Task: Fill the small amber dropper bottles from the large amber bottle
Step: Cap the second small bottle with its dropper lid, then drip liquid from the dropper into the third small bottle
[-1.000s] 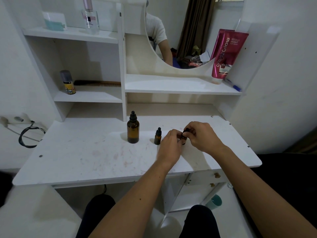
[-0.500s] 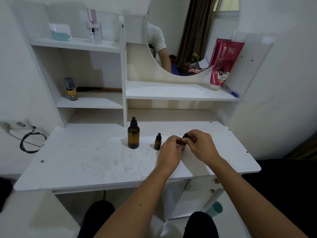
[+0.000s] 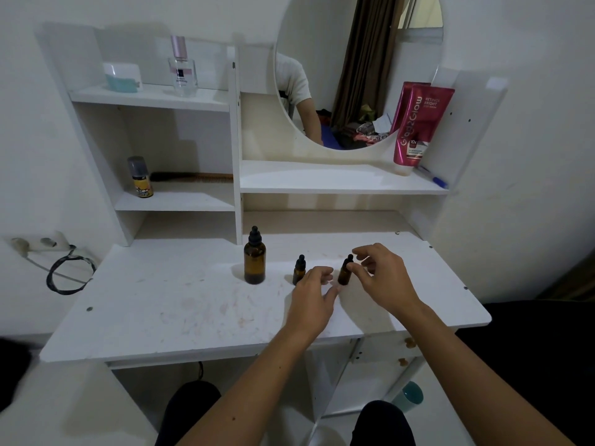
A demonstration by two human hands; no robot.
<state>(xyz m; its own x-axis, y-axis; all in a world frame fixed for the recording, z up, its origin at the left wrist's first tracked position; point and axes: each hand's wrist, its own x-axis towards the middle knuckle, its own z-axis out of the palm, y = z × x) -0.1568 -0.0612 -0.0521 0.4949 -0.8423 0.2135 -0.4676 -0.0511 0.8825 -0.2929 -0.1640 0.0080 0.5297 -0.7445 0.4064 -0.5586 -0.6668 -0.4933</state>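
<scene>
Centrally, my right hand and left hand flank one small dropper bottle upright on the tabletop, fingers spread, gripping nothing.

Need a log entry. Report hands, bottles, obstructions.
Left hand open, right hand open beside the right small bottle. Other small bottle and large bottle capped, upright. Nothing in the way.

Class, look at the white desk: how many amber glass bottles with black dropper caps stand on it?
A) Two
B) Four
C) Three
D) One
C: the large amber glass bottle stands at the left, one small amber dropper bottle in the middle, and a second small amber dropper bottle at the right between the left hand and right hand, all on the white desk.
</scene>
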